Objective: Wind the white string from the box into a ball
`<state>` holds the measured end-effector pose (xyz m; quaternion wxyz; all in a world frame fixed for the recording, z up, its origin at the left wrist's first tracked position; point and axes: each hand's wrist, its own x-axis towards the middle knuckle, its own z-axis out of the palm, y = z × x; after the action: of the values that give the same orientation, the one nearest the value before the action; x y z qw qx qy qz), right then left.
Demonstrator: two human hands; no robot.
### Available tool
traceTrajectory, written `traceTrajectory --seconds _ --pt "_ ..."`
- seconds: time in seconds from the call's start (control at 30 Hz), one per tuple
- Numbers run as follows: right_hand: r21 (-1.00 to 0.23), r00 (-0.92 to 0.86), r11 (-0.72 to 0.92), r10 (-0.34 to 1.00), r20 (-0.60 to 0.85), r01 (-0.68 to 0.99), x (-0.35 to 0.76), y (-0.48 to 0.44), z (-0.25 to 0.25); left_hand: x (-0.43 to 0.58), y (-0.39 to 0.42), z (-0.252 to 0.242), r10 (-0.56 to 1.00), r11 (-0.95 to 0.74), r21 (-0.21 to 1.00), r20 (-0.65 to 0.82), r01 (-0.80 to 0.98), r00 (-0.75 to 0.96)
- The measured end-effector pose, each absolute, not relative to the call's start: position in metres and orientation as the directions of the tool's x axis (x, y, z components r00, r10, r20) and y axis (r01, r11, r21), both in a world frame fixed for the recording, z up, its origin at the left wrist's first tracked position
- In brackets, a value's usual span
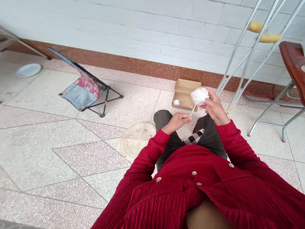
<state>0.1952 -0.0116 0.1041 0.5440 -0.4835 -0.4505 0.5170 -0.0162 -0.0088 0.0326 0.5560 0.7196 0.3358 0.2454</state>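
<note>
Over by the wall, well to the left of the fingers, I can see a pale disc; from here I can't tell whether it is a dish or a lid. Nearer the fingers, though still well apart, stands a low folding chair with a blue and flowered seat. Just left of the left wrist, and lower down, there's a cream disc with small marks on it, partly covered by the red sleeve.

The left hand has thumb and fingers pinched together on a white strand. Beyond those fingertips, on the floor, sits a cardboard box, lid up. In it lies a small ball of white yarn, at its left end, with a loose thread looping to the right; where that thread ends I can't make out.

The strand slants up from the left fingers to the big ball, also white, which sits at the right hand's fingertips, above and right of the left ones. The right hand has its thumb and fingers curled on the ball's side.

Right of those fingers lean the crutches, and farther right stands a brown seat on metal legs.
</note>
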Motion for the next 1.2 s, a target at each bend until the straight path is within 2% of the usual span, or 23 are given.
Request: traceTrajectory --seconds 0.07,0.13,0.2,0.27,0.37,0.43,0.57,0.7,0.8,0.9,1.0,1.07,1.13,1.2 --pt "-0.981 0.226 0.082 0.967 0.122 0.177 0.2 -0.002 0.088 -0.017 -0.014 0.038 0.73 -0.187 0.953 -0.027 0.237 0.683" --pt "-0.877 0.283 0.068 0.932 0.226 0.476 0.204 0.003 0.067 -0.02 -0.017 0.046 0.725 -0.222 0.942 -0.012 0.25 0.689" --pt "-0.831 0.236 0.004 0.958 0.162 0.556 0.205 0.001 0.045 -0.024 -0.015 0.055 0.742 -0.26 0.932 0.026 0.252 0.67" --pt "-0.864 0.17 -0.062 0.985 0.027 0.5 0.201 -0.008 0.027 -0.03 -0.009 0.064 0.776 -0.302 0.916 0.076 0.264 0.626" --pt "-0.948 -0.006 -0.234 0.971 -0.241 0.215 0.189 -0.029 0.016 -0.037 0.006 0.073 0.828 -0.336 0.901 0.143 0.276 0.541" --pt "-0.943 -0.147 -0.333 0.932 -0.332 0.018 0.182 -0.041 0.021 -0.039 0.017 0.072 0.852 -0.32 0.911 0.157 0.259 0.499" --pt "-0.881 -0.317 -0.404 0.892 -0.321 -0.245 0.178 -0.054 0.044 -0.035 0.03 0.056 0.882 -0.233 0.945 0.106 0.228 0.459" --pt "-0.819 -0.363 -0.403 0.895 -0.26 -0.408 0.181 -0.051 0.065 -0.023 0.025 0.038 0.898 -0.111 0.978 0.022 0.177 0.44" --pt "-0.823 -0.271 -0.31 0.942 -0.198 -0.476 0.185 -0.037 0.075 -0.017 0.013 0.034 0.858 -0.084 0.982 -0.014 0.168 0.513" --pt "-0.854 -0.095 -0.178 0.984 -0.151 -0.489 0.191 -0.015 0.075 -0.014 0.001 0.036 0.795 -0.1 0.98 -0.024 0.17 0.607" --pt "-0.934 0.125 -0.1 0.981 -0.151 -0.344 0.199 0.005 0.062 -0.015 -0.009 0.04 0.75 -0.137 0.97 -0.03 0.2 0.661" --pt "-0.992 0.264 -0.078 0.959 -0.101 -0.099 0.203 0.011 0.047 -0.016 -0.011 0.044 0.724 -0.167 0.961 -0.032 0.22 0.689" --pt "-0.975 0.294 -0.056 0.956 0.009 0.213 0.205 0.01 0.032 -0.019 -0.01 0.049 0.717 -0.194 0.951 -0.03 0.241 0.696" --pt "-0.907 0.234 -0.049 0.971 0.055 0.417 0.205 0.001 0.018 -0.024 -0.004 0.056 0.74 -0.231 0.937 -0.006 0.262 0.673"
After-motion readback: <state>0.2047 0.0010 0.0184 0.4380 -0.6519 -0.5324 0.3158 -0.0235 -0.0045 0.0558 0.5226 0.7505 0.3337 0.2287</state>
